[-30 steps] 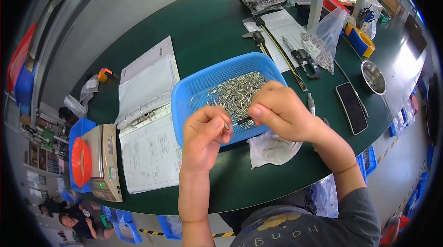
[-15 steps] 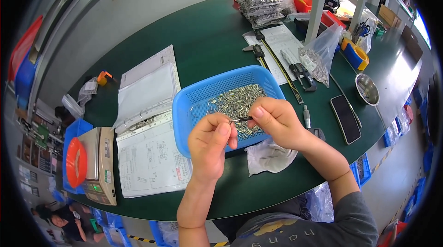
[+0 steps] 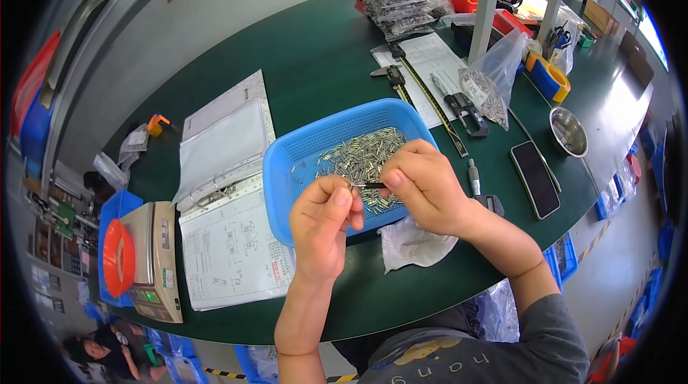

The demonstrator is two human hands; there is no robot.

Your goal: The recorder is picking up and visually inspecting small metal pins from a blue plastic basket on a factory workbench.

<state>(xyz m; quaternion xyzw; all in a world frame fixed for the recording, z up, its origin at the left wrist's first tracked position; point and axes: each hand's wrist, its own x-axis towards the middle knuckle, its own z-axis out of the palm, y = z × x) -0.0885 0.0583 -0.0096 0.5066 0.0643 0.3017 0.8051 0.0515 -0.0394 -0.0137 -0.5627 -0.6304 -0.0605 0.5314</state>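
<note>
The left hand pinches a small metal piece between thumb and finger, and the grip of the right hand is closed on a thin dark tool, whose tip is at this piece. Both are above the blue basket, which contains many metal pins and stands on the green bench. A white cloth lies just beside.
</note>
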